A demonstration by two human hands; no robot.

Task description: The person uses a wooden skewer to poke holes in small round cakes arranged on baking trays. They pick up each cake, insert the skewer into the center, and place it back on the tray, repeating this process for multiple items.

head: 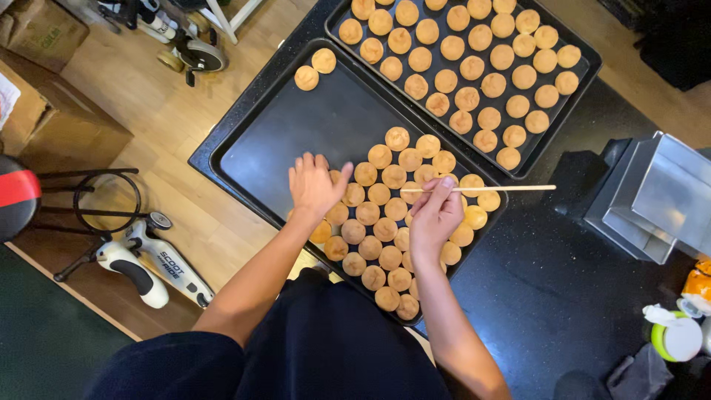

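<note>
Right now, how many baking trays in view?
2. The near tray, under the left hand and right hand, is partly filled with round pastries; the far tray, beyond it, is full.

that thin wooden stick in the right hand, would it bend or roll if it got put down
The wooden stick looks long and very thin, so it is probably light and may flex or snap under pressure. It seems round, so it could roll on the black counter. The right hand pinches it at one end, which suggests little weight.
</note>
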